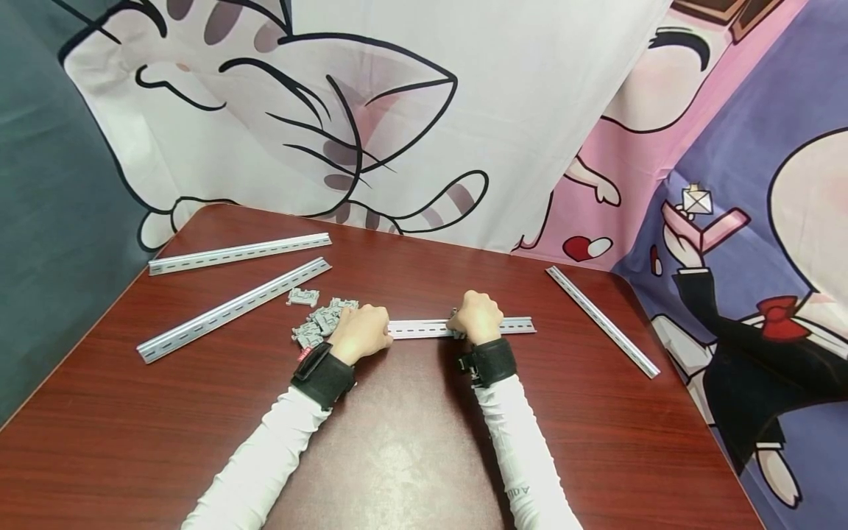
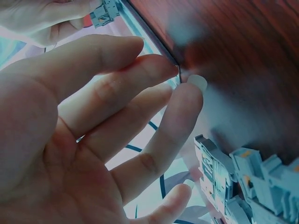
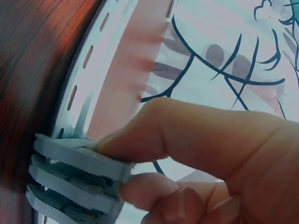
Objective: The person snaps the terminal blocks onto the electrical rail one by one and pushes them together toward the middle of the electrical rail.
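A slotted metal DIN rail (image 1: 419, 329) lies crosswise on the table. My left hand (image 1: 361, 333) is at its left end; in the left wrist view the fingers (image 2: 180, 112) are loosely bent, their tips right at the rail's end, with nothing enclosed in the palm. Further right, my right hand (image 1: 478, 318) pinches a grey DIN-rail terminal block (image 3: 79, 156) between thumb and index finger. More such blocks sit side by side with it on the rail in the right wrist view. A pile of loose grey terminal blocks (image 1: 318, 324) lies just left of my left hand.
Two more slotted rails, an upper one (image 1: 238, 253) and a lower one (image 1: 232, 311), lie at the left of the brown table (image 1: 165, 442). Another rail (image 1: 603, 322) slants at the right. One loose block (image 1: 302, 297) lies behind the pile. Printed cloth (image 1: 517, 110) hangs behind the table.
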The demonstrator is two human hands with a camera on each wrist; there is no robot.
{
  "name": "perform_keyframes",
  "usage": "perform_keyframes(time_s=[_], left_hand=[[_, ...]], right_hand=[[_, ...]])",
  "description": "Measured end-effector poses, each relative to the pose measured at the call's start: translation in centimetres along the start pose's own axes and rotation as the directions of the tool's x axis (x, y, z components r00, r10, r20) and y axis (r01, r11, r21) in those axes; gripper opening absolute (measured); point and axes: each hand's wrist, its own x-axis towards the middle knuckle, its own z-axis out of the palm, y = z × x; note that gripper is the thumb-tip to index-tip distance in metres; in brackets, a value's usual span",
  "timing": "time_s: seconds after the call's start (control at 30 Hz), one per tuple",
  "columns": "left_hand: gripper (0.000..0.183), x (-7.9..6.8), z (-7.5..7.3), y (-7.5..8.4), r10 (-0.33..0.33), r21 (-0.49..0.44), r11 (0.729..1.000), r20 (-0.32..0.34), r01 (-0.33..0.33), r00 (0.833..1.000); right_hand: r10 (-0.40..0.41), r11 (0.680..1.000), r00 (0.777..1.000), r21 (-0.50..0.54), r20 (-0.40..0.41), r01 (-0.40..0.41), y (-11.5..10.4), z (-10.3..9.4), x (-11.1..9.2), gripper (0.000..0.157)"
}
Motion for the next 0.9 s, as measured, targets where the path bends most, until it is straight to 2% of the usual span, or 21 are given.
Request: perform_keyframes(time_s=[0.13, 0.27, 0.33, 0.5, 0.67, 0.77, 0.9], left_hand=[[0.018, -0.2, -0.2, 0.0, 0.013, -0.009, 1.000, 0.021, -0.013, 1.000], [0.026, -0.1, -0.6, -0.3, 0.033, -0.032, 0.999, 0.072, -0.031, 0.997], [0.030, -0.1, -0.9, -0.4, 0.042, -0.045, 0.998, 0.093, -0.038, 0.995], [0.019, -0.7, -2.3, -0.9, 0.074, -0.062, 0.996, 0.053, -0.071, 0.996], [0.028, -2.7, -4.6, -2.2, 0.081, -0.043, 0.996, 0.054, -0.079, 0.995], [0.030, -4.5, -5.8, -3.5, 0.084, -0.023, 0.996, 0.055, -0.083, 0.995], [0.031, -7.1, -7.1, -5.3, 0.100, -0.010, 0.995, 0.028, -0.100, 0.995]], right_hand=[[-0.009, 0.999, 0.999, 0.052, -0.040, 0.011, 0.4, -0.9, -0.3, 0.033], [-0.009, 0.997, 0.996, 0.069, -0.091, 0.015, 0.9, -1.6, -0.6, 0.044], [-0.007, 0.999, 0.997, 0.053, -0.072, 0.011, 1.0, -1.7, -0.8, 0.048], [0.001, 1.000, 1.000, 0.004, 0.009, -0.001, 0.5, -1.6, -0.8, 0.056], [-0.001, 1.000, 1.000, 0.007, -0.025, 0.001, 0.1, -1.0, -0.5, 0.045], [0.005, 1.000, 0.998, 0.026, -0.055, -0.004, 0.3, -0.6, -0.3, 0.039], [0.016, 0.998, 0.998, 0.055, -0.055, -0.013, 0.6, -0.5, -0.1, 0.040]])
